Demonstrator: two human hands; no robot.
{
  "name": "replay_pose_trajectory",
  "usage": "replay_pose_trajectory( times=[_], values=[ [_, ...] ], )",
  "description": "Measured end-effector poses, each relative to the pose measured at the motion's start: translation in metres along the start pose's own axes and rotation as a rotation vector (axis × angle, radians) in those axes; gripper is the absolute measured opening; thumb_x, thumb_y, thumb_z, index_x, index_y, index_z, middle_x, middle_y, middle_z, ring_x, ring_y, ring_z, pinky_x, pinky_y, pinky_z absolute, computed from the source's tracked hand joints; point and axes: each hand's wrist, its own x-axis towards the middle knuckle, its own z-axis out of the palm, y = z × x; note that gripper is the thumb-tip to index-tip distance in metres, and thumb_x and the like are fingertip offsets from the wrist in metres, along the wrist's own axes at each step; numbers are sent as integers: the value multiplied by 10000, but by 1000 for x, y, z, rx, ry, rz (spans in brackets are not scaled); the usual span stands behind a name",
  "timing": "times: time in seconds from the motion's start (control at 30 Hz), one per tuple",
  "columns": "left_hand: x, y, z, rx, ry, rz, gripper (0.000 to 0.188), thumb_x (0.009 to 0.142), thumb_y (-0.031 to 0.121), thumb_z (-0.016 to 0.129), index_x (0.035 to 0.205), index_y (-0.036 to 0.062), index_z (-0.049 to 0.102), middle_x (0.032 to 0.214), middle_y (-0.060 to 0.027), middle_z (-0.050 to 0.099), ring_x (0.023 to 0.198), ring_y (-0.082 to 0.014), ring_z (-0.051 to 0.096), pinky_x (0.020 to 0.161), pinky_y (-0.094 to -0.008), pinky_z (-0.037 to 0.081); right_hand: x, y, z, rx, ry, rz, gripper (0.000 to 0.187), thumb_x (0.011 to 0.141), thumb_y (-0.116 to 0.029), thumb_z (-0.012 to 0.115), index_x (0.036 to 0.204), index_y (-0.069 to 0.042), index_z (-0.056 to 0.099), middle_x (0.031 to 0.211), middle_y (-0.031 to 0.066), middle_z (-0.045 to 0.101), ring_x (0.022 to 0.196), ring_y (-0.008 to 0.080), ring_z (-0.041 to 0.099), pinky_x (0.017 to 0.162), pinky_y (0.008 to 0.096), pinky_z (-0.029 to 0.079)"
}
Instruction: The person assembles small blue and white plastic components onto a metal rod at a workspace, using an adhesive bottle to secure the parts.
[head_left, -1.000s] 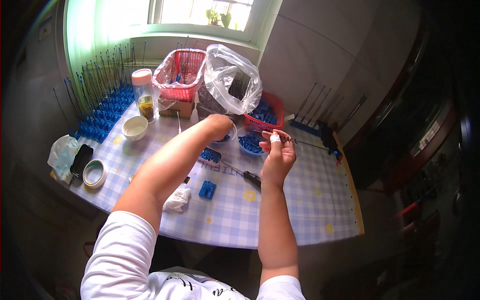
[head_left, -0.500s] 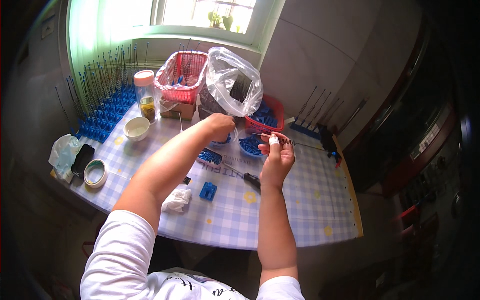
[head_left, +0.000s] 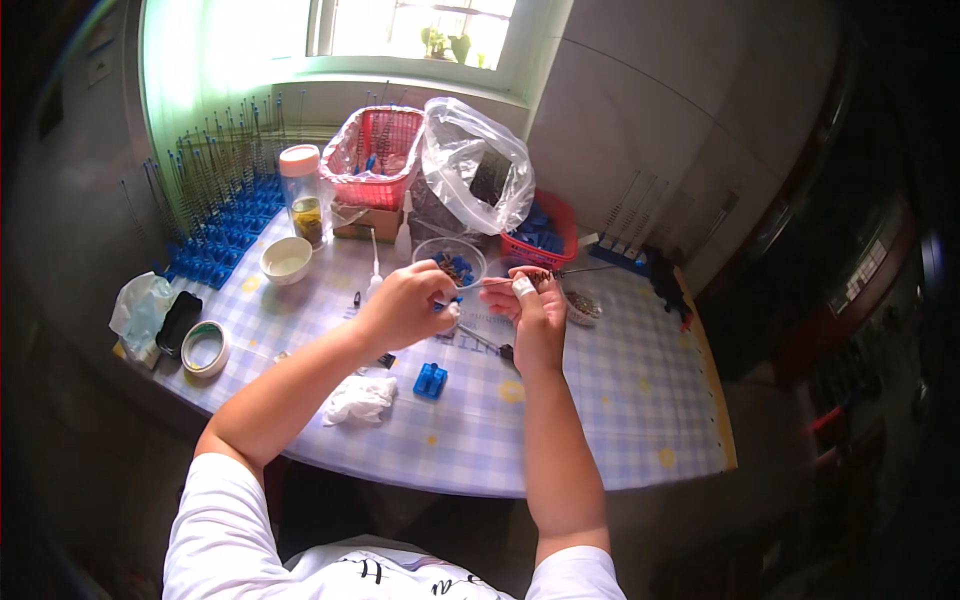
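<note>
My left hand [head_left: 408, 308] is closed in a pinch above the middle of the table, beside the small-parts bowls; what is between its fingertips is too small to make out. Just to its right, my right hand [head_left: 535, 318], with white wrapping on a finger, grips a thin rod with a dark coiled spring [head_left: 545, 275]. The rod's thin end points toward my left hand. Behind my hands stands a clear bowl [head_left: 450, 262] of small mixed parts. A blue plastic block [head_left: 430, 381] lies nearer me, next to crumpled white tissue [head_left: 360, 399].
Many blue bases with upright spring rods [head_left: 225, 220] fill the back left. A lidded bottle [head_left: 303, 195], a white bowl [head_left: 287, 260] and a tape roll [head_left: 205, 348] sit on the left. Red baskets [head_left: 375, 160] and a clear plastic bag [head_left: 478, 165] stand at the back.
My left hand has drawn back from the small-parts bowls, toward me and down to the left. My right hand still holds the spring rod and has shifted slightly; the whole view has moved a little.
</note>
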Motion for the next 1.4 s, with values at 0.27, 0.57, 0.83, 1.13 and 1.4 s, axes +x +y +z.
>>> replay_pose_trajectory(
  times=[0.27, 0.57, 0.83, 1.13, 1.4],
  values=[
    [-30, -2, -19, -141, 114, -54, 213, 653, 19, 677, 856, 8, 613, 810, -63, 563, 654, -143, 602, 583, -262, 511, -18, 8, 19, 21, -235, 108, 154, 980, -185, 406, 1072, -63, 393, 926, 237, 656, 794, 268, 676, 694, 328, 540],
    [-35, -13, -17, -90, 107, -40, 186, 648, 108, 686, 792, 53, 582, 827, -89, 567, 681, -292, 604, 635, -377, 506, -23, 15, 26, -32, -234, 90, 179, 983, -197, 416, 1079, -51, 374, 926, 230, 656, 815, 279, 679, 711, 338, 549],
    [-36, -12, -18, -47, 107, -3, 193, 661, 65, 709, 811, 33, 593, 802, -68, 557, 638, -187, 622, 589, -288, 526, -25, 16, 27, -40, -213, 73, 163, 985, -177, 400, 1082, -50, 372, 926, 227, 655, 804, 280, 682, 698, 334, 559],
    [-36, -11, -17, -66, 108, -8, 187, 663, 56, 702, 811, 25, 592, 797, -68, 556, 630, -182, 617, 575, -285, 528, -25, 15, 28, -1, -216, 66, 153, 993, -175, 373, 1064, -41, 348, 907, 211, 658, 810, 278, 683, 702, 320, 560],
    [-36, -11, -18, -50, 125, 11, 181, 665, 55, 702, 807, 30, 591, 796, -63, 556, 615, -177, 611, 564, -278, 528, -24, 17, 27, -22, -215, 54, 132, 986, -143, 368, 1078, -50, 376, 939, 245, 649, 800, 297, 681, 711, 362, 572]
  ],
)
